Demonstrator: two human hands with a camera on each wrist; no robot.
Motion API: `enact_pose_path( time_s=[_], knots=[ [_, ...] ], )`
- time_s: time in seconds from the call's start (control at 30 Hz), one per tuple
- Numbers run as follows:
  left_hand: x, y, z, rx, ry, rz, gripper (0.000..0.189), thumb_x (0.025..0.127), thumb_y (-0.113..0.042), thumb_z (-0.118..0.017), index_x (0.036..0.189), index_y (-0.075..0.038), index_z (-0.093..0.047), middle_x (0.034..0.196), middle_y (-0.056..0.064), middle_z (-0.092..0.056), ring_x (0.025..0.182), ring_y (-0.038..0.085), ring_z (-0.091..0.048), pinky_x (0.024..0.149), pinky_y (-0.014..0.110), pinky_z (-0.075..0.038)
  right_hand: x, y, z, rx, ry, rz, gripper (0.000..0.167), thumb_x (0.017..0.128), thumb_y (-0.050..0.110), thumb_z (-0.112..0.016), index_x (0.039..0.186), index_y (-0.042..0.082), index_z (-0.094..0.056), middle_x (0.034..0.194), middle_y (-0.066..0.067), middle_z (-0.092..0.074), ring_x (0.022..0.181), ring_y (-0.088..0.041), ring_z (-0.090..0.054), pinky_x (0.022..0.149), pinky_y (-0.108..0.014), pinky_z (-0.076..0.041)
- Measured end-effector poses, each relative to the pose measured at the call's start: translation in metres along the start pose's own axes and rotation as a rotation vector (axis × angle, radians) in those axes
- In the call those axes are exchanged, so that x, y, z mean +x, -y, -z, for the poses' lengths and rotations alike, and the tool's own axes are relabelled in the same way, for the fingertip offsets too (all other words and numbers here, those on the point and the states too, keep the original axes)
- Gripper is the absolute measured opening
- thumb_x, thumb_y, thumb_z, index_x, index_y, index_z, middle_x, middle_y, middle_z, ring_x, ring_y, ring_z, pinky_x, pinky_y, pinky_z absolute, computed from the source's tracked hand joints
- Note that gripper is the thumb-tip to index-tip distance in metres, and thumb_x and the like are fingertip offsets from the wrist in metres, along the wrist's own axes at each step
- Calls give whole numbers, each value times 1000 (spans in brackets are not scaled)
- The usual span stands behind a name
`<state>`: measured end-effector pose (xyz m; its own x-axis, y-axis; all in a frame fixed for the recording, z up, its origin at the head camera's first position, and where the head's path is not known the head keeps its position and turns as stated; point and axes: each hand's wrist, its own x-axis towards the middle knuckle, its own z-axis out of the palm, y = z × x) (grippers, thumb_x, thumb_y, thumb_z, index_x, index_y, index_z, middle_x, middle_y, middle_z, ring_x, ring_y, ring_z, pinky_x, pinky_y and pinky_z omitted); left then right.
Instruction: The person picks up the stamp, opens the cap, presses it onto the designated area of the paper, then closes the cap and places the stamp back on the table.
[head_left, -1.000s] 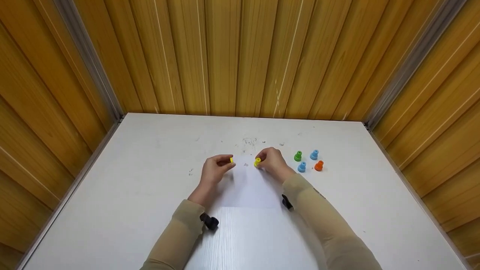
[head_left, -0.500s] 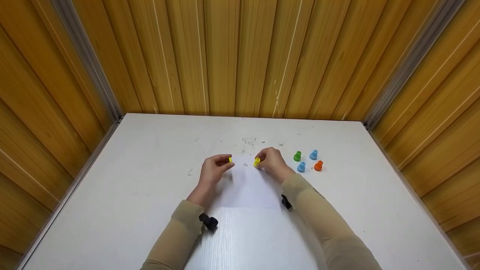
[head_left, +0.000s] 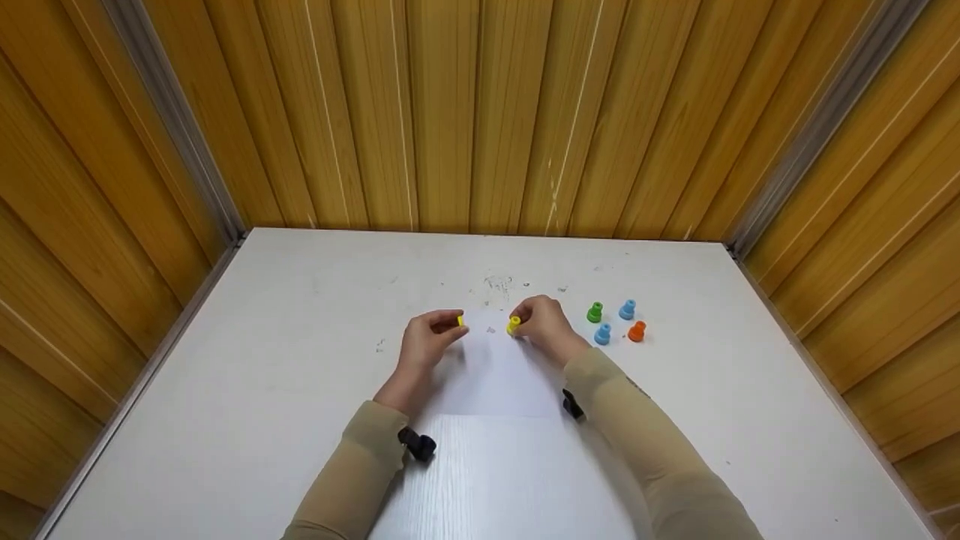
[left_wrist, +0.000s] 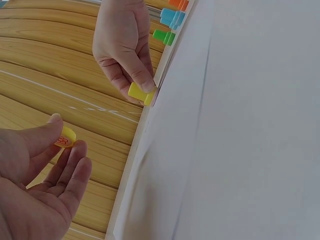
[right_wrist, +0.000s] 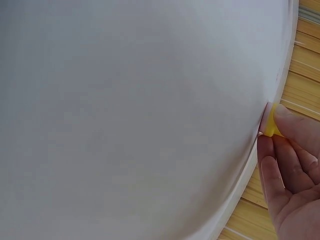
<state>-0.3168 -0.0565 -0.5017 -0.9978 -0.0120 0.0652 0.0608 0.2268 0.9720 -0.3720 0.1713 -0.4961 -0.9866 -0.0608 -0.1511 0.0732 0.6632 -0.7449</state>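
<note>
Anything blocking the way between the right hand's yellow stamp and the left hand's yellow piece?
Nothing visible: the gap between yellow stamp and yellow piece has white paper below; the other stamps stand beyond the right hand.

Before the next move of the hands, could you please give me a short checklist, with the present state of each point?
1. Yellow cap secure in the left hand: ok, pinched.
2. Yellow stamp secure in the right hand: ok, held.
3. Cap off the stamp: ok, they are apart.
4. Stamp's face fully flat on the paper: cannot tell, its underside is hidden.
5. Paper unmarked: not ok, a small grey mark shows between the hands.
6. Other stamps off the paper: ok, the green stamp, two blue stamps and orange stamp stand to its right.
</note>
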Motion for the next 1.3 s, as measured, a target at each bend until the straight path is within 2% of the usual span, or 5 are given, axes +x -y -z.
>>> enact_pose_path(
  time_s=[0.43,0.7,0.87,1.0,1.3],
  knots=[
    [3,2,1,24,13,-39,32,90,-8,-79,121,-1,-74,112,14,-76,96,19,-70,80,24,-59,3,-1,1,-12,14,-11,20,83,-5,-80,98,7,-74,99,-9,-70,90,-21,-61,72,-24,-55],
    [3,0,1,23,16,-34,32,90,-9,-80,121,-3,-75,114,13,-76,98,19,-71,83,25,-60,3,3,14,12,3,56,22,84,1,-83,104,6,-75,105,-10,-74,96,-20,-65,89,-29,-58],
    [2,-3,0,14,22,-45,30,90,-9,-80,119,-4,-76,112,12,-76,97,18,-70,83,26,-60,-9,16,35,183,-94,114,28,86,9,-83,113,8,-76,117,-13,-75,107,-26,-69,100,-36,-59],
    [-2,-6,-2,4,35,-58,28,90,-10,-80,118,-5,-76,109,12,-76,96,17,-69,81,24,-60,-23,14,43,353,-146,113,29,88,12,-83,116,10,-75,121,-11,-74,108,-23,-69,97,-27,-60],
    [-10,-11,-15,-83,127,-101,29,89,-10,-81,116,-1,-73,106,15,-75,90,15,-71,81,23,-61,-57,-8,18,787,-110,61,31,92,2,-76,122,0,-69,121,-8,-75,105,-14,-72,95,-24,-60]
  ],
)
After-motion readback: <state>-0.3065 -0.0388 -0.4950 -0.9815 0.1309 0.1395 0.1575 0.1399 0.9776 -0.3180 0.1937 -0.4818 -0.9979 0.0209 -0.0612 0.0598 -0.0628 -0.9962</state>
